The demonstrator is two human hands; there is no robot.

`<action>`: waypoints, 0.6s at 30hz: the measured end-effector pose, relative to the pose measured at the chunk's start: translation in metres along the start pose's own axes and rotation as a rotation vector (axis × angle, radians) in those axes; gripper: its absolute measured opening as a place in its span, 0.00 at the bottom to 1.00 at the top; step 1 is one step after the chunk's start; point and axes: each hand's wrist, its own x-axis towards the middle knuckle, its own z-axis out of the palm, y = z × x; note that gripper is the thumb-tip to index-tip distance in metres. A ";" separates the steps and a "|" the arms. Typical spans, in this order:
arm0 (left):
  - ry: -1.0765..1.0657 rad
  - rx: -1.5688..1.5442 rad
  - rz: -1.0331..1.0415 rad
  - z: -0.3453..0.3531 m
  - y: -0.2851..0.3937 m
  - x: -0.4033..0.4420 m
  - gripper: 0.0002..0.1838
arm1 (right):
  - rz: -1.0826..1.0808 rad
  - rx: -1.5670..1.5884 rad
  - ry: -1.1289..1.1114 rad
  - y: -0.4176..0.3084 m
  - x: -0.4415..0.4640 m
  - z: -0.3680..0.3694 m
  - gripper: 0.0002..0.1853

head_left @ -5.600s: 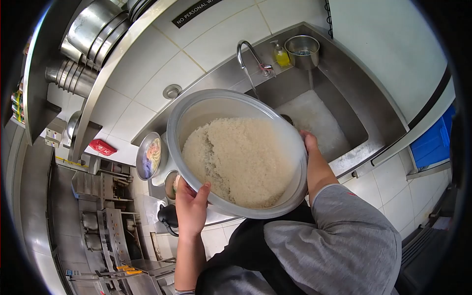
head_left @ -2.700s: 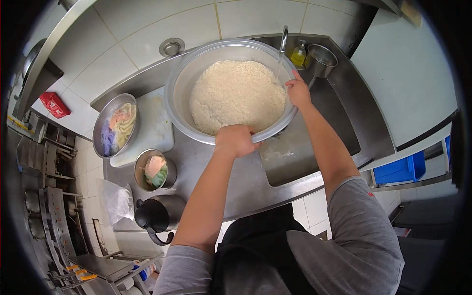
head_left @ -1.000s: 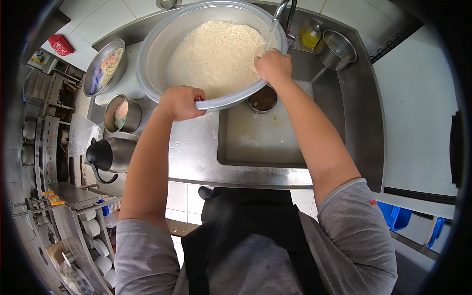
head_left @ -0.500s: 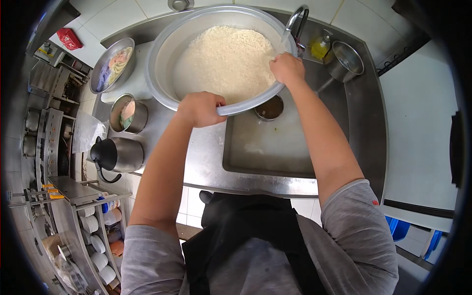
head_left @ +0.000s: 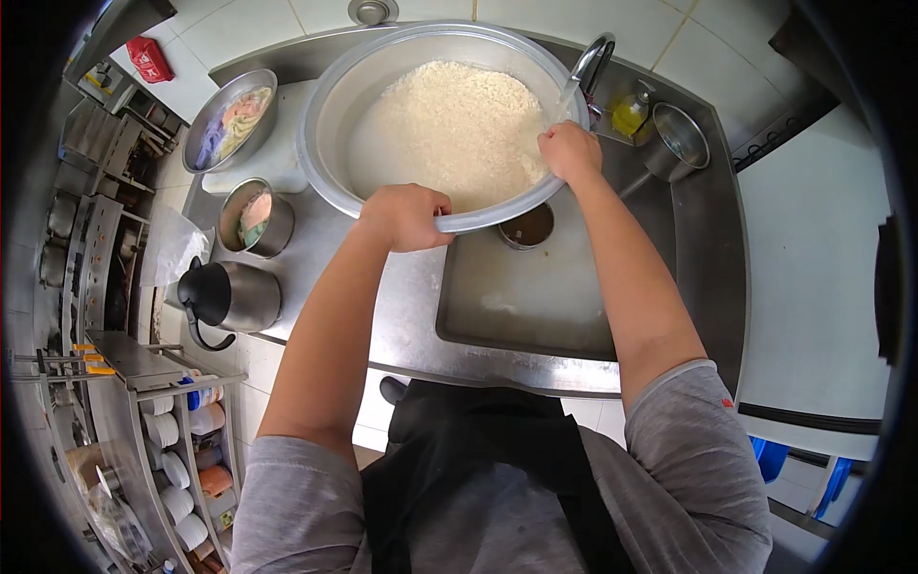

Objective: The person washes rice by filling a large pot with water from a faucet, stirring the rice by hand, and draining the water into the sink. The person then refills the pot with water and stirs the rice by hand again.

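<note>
A large metal bowl [head_left: 330, 158] holds white rice [head_left: 464, 129] with cloudy water on its left side. It rests at the back of the steel counter and reaches over the sink [head_left: 535, 297]. My left hand [head_left: 406, 217] is closed on the front rim. My right hand [head_left: 571, 151] grips the right side of the rim, just below the faucet [head_left: 595, 62]. Water runs from the spout into the bowl beside my right hand. A round drain strainer [head_left: 527, 228] shows in the sink below the bowl.
At the left stand a bowl of colourful cloths [head_left: 229, 124], a small steel pot [head_left: 256, 220] and a steel jug [head_left: 229, 297] with a black lid. A yellow soap bottle [head_left: 630, 115] and a steel pot [head_left: 679, 143] are at the back right.
Since the earliest frame, the bowl has gone from being held tilted at the counter to resting under the faucet, and water has collected in it. Lately only the view has shifted slightly.
</note>
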 end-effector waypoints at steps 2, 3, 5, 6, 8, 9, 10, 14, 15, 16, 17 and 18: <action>-0.014 0.003 -0.002 0.000 0.001 0.001 0.19 | 0.030 0.021 -0.002 0.002 0.000 0.001 0.19; -0.014 0.002 -0.005 -0.001 0.002 0.000 0.19 | 0.026 0.024 -0.027 -0.001 -0.002 -0.005 0.19; -0.019 0.001 -0.006 -0.002 0.003 0.000 0.19 | 0.026 0.027 -0.054 -0.001 -0.003 -0.006 0.19; -0.014 0.002 -0.004 -0.002 0.002 0.000 0.19 | 0.024 0.017 -0.046 -0.001 -0.001 -0.004 0.19; -0.013 0.000 -0.001 -0.002 0.002 0.000 0.19 | 0.025 0.006 -0.040 0.002 0.002 0.000 0.19; -0.012 0.004 -0.004 -0.002 0.002 0.001 0.19 | 0.022 0.003 -0.036 0.001 0.002 0.000 0.19; -0.011 0.008 -0.007 -0.001 0.002 0.001 0.19 | 0.018 0.001 -0.032 0.001 0.001 -0.001 0.19; -0.025 0.004 -0.019 -0.002 0.003 0.001 0.19 | 0.018 -0.005 -0.050 0.000 0.000 -0.002 0.20; -0.019 0.005 -0.014 -0.002 0.003 0.001 0.19 | 0.017 0.002 -0.038 0.000 0.000 -0.002 0.20; -0.012 0.006 -0.008 -0.001 0.003 0.001 0.19 | 0.017 0.009 -0.027 0.000 0.000 -0.001 0.20; -0.014 0.008 -0.008 -0.001 0.003 0.001 0.19 | 0.018 0.010 -0.028 0.000 0.000 -0.001 0.20; -0.012 0.006 -0.011 -0.001 0.003 0.000 0.19 | 0.029 0.019 -0.041 -0.002 -0.002 -0.005 0.20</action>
